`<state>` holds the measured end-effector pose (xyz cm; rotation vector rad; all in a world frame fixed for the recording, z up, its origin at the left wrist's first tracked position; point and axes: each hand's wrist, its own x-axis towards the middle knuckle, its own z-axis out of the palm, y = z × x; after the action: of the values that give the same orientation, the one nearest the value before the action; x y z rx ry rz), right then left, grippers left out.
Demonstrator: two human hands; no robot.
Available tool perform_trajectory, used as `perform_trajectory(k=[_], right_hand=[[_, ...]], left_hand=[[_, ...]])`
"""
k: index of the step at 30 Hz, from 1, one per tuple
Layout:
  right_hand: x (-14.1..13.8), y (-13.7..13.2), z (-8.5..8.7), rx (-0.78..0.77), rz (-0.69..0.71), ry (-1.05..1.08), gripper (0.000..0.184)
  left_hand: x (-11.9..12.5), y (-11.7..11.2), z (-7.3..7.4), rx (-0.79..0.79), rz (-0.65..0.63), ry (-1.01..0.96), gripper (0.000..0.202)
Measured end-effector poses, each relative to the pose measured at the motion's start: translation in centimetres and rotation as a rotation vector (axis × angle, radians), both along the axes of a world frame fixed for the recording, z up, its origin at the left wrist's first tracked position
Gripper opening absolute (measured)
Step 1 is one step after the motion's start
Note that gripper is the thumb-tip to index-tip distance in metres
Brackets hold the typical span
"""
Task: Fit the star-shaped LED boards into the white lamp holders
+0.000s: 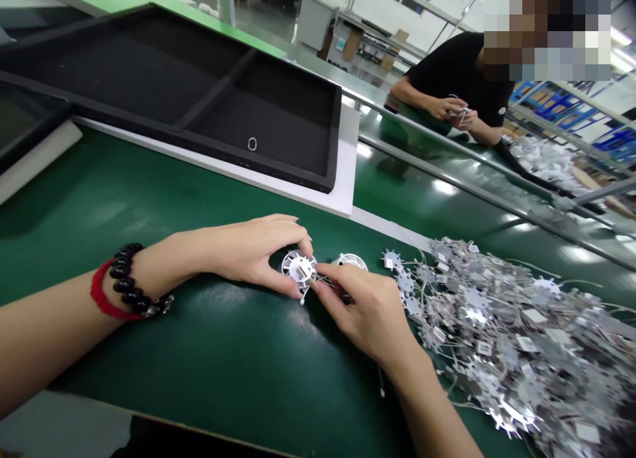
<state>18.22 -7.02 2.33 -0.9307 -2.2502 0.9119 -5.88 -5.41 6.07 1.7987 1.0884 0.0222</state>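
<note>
Grip of left hand [251, 256] curled around white spoked disc [299, 269], right grip [360, 312] pinching wires [322, 280].

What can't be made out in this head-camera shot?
Head view:
What the right hand pinches: hidden by its fingers.
Second white disc: lower part hidden by the right hand.
White disc in the left hand: rim partly covered by that hand.
Metal star pile: cut off by the right and bottom edges.
White loop in the tray: too small to identify.
Item in the co-worker's hands: too small to identify.
</note>
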Motion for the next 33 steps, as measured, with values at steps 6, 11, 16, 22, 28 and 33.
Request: perform_trajectory(k=[6,11,16,22,28,33], right_hand=[[0.0,0.0,0.1,0.003,0.000,0.002,0.017],[0.0,0.0,0.0,-0.003,-0.001,0.003,0.017],[0.1,0.0,0.0,0.010,0.001,-0.005,0.016],[0.1,0.0,0.1,-0.005,0.013,-0.015,0.016],[0.1,-0.1,0.0,0.006,0.020,-0.015,0.015],[0.1,-0.1,-0.1,0.017,0.017,-0.018,0.015]], left_hand=[[0.0,-0.1,-0.2,0.031,-0.001,-0.001,0.045],[0.2,0.0,0.1,0.017,0.003,0.001,0.044],[0.6,0.2,0.8,-0.075,0.010,0.021,0.038],[0.6,0.1,1.1,-0.092,0.007,0.040,0.038],[0.6,0.1,1.2,-0.115,0.009,0.090,0.037],[0.7,0.2,1.2,-0.120,0.006,0.099,0.036]])
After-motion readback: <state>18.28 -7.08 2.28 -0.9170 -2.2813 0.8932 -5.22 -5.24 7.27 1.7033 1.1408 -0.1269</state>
